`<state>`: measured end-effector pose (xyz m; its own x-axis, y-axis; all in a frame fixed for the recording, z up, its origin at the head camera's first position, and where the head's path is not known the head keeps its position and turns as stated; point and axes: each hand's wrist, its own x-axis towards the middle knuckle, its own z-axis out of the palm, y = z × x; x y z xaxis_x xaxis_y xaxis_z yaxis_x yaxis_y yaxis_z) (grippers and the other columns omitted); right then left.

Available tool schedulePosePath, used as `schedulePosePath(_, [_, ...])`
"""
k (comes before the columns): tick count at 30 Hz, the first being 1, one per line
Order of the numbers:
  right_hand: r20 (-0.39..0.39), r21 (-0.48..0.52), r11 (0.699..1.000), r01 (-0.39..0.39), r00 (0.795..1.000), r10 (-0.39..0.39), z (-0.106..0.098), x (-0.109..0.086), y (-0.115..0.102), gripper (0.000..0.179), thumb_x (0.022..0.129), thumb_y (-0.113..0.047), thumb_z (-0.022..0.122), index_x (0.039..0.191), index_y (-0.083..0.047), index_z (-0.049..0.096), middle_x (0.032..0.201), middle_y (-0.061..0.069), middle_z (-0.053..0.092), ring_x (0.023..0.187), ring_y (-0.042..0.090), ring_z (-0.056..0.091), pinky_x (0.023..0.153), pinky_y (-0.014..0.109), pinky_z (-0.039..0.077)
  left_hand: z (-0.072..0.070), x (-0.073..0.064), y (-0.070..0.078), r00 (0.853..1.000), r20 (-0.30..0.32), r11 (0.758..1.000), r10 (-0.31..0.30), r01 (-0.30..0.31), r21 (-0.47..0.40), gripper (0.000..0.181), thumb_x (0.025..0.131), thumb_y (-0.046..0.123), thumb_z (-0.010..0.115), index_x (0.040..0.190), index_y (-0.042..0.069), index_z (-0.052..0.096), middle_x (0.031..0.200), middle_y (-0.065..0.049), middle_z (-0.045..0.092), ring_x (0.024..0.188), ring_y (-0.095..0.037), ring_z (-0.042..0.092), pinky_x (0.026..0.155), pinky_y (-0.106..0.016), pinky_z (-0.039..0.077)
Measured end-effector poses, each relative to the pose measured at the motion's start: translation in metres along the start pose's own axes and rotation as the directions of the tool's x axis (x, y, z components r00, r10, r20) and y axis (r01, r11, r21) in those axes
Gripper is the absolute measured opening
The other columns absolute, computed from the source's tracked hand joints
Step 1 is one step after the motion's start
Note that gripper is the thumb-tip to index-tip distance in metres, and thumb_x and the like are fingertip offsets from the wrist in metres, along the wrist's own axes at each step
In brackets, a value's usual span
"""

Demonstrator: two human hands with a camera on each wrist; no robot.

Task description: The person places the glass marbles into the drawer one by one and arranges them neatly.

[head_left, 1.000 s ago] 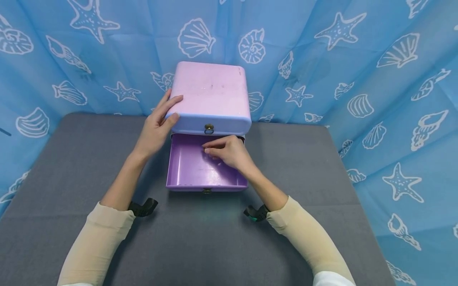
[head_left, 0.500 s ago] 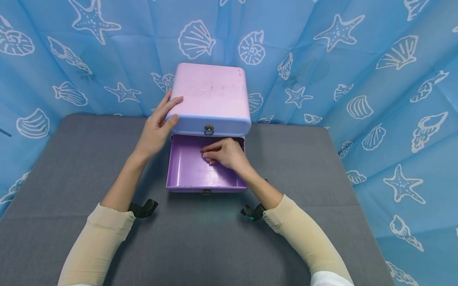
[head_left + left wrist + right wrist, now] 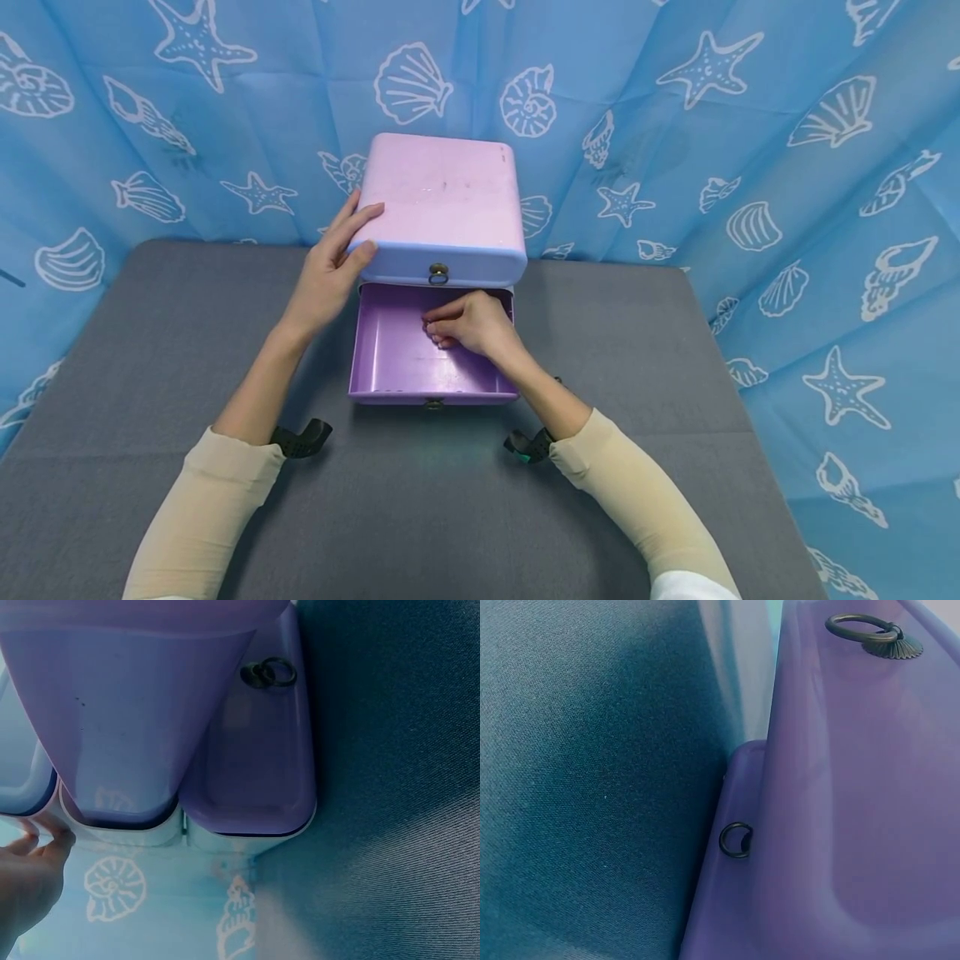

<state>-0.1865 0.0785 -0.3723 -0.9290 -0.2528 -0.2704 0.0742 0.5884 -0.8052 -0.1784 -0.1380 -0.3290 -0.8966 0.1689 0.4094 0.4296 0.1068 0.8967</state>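
Note:
A small chest of drawers has a pink top (image 3: pixel 442 187) and a blue upper drawer (image 3: pixel 405 262), closed, with a ring pull (image 3: pixel 438 273). Below it a purple drawer (image 3: pixel 390 358) stands pulled out. My left hand (image 3: pixel 322 279) rests on the chest's left front corner, thumb and fingers on the top and side. In the left wrist view its fingertips (image 3: pixel 56 844) touch the side. My right hand (image 3: pixel 476 325) is inside the purple drawer, thumb and forefinger pinched together low over its floor. A small dark thing shows at these fingertips; I cannot tell its kind.
A further closed drawer (image 3: pixel 251 742) with a ring pull (image 3: pixel 270 673) lies under the pulled-out one. The chest stands on a grey cloth-covered table (image 3: pixel 420 508), backed by a blue curtain (image 3: pixel 300 50) with shells and starfish. Dark wrist straps (image 3: pixel 303 437) sit on both wrists.
My right hand has shifted slightly down and toward the front inside the drawer, fingertips still pinched. The left hand stays at the chest's corner.

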Motion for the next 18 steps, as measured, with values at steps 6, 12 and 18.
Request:
schedulePosePath(6, [0.0,-0.008,1.0,-0.003,1.0,0.003,-0.0003,0.0,-0.0012,0.021,0.086,-0.02,0.079,0.106,-0.014,0.079,0.071,-0.003,0.074,0.064,0.01,0.071,0.06,0.023,0.056,-0.0008,0.0004,0.0003,1.0,0.003,1.0,-0.001,0.001,0.007,0.043,0.103,0.005,0.05,0.145,-0.003,0.046,0.165,-0.015,0.014,0.152,-0.025,0.014,0.12,-0.037,0.023])
schedulePosePath(12, [-0.008,-0.019,0.999,0.04,0.999,-0.04,-0.0018,-0.001,-0.0011,0.02,0.086,-0.019,0.08,0.105,-0.015,0.08,0.069,-0.002,0.073,0.065,0.011,0.071,0.058,0.023,0.054,-0.0017,0.0009,0.0004,1.0,0.002,1.0,-0.006,0.006,0.012,0.043,0.102,0.005,0.05,0.144,-0.004,0.046,0.164,-0.018,0.013,0.152,-0.026,0.014,0.119,-0.038,0.024])
schedulePosePath(18, [-0.023,0.031,0.99,0.134,0.991,-0.134,-0.0049,-0.0053,0.0004,0.017,0.088,-0.021,0.078,0.102,-0.013,0.081,0.072,-0.003,0.074,0.068,0.013,0.072,0.063,0.026,0.056,-0.002,0.0022,0.0011,1.0,0.008,1.0,-0.012,0.012,0.006,0.042,0.102,0.005,0.05,0.143,-0.005,0.047,0.165,-0.017,0.013,0.152,-0.026,0.014,0.119,-0.038,0.025])
